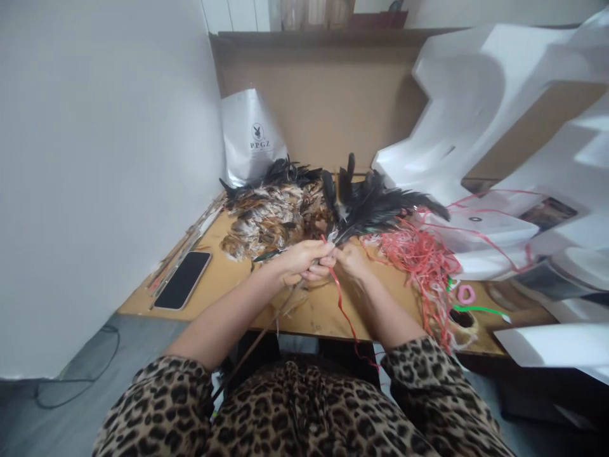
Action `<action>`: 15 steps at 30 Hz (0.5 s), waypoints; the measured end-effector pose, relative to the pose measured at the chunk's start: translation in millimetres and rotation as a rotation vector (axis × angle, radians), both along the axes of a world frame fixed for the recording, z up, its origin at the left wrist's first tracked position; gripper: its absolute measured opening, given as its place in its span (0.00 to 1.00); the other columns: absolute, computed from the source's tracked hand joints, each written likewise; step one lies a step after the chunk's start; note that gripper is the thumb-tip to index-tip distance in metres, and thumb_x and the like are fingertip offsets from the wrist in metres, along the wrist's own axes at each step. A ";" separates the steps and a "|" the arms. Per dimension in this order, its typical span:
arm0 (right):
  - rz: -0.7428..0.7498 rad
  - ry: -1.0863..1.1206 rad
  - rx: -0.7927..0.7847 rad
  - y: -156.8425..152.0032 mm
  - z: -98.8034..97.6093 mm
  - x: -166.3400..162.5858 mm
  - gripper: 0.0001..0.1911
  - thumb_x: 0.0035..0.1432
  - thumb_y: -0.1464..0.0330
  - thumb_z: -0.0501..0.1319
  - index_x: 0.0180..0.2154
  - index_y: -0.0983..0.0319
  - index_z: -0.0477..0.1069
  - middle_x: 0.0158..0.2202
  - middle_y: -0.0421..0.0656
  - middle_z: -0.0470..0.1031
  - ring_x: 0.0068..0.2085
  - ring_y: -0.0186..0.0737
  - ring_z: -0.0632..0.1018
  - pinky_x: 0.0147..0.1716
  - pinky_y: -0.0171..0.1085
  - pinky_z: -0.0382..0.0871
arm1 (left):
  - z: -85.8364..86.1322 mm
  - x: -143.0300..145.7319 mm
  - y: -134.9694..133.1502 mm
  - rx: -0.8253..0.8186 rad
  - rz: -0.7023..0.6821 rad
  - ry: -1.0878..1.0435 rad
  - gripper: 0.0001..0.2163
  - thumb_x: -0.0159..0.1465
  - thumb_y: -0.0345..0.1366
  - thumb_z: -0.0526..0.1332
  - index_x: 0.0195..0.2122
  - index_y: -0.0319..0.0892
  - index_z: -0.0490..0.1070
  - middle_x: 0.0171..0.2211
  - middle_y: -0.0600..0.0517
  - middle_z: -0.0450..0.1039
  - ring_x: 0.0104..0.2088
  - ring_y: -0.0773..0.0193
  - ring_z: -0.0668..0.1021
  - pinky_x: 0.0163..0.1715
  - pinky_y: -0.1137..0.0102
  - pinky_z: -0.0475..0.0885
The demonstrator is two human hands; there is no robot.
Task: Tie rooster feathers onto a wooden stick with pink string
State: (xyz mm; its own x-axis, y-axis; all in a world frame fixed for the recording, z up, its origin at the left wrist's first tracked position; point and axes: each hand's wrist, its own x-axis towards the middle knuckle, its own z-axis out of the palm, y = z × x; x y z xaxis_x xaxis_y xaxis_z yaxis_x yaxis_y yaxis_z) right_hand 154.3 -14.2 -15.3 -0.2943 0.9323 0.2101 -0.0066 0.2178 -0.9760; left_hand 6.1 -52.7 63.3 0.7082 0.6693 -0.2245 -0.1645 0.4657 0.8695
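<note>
Both of my hands meet in the middle, over the near part of the table. My left hand (311,259) is closed around a thin brown stick (259,343) that slants down towards my lap. At the stick's upper end a bunch of glossy black feathers (368,206) fans out up and to the right. My right hand (351,259) is closed at the base of the feathers, against my left fingers; what exactly it pinches is hidden. A red plastic ribbon (343,308) runs out from between my hands and hangs below the table edge.
A heap of brown, white and black feathers (266,219) lies behind my hands. Left are a phone (183,280) and thin sticks (190,231). A silver bag (252,136) stands behind. Right are tangled red ribbons (416,251), a pink ring (466,294) and white foam pieces (457,108).
</note>
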 end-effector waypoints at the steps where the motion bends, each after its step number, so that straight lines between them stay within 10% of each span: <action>1: 0.014 0.021 0.013 2.8 0.9 -5.5 0.23 0.42 0.48 0.62 0.30 0.61 0.72 0.22 0.41 0.70 0.28 0.38 0.71 0.27 0.36 0.65 | 2.9 2.7 -2.9 0.009 0.006 0.011 0.11 0.61 0.40 0.58 0.30 0.39 0.58 0.23 0.59 0.52 0.14 0.81 0.53 0.10 0.85 0.45; 8: 0.077 0.062 -0.126 8.0 0.0 6.4 0.21 0.48 0.50 0.61 0.30 0.62 0.70 0.15 0.32 0.53 0.17 0.28 0.54 0.19 0.32 0.50 | -9.7 -13.7 10.9 0.224 0.243 0.255 0.10 0.64 0.41 0.54 0.30 0.40 0.58 0.21 0.60 0.51 0.14 0.79 0.52 0.13 0.81 0.45; 15: -0.115 -0.448 0.106 5.2 17.5 6.3 0.13 0.53 0.62 0.55 0.24 0.64 0.68 0.19 0.39 0.66 0.22 0.32 0.64 0.24 0.32 0.56 | -54.1 -2.8 41.2 0.896 0.318 1.167 0.08 0.64 0.35 0.50 0.33 0.38 0.65 0.29 0.46 0.71 0.32 0.62 0.74 0.33 0.70 0.68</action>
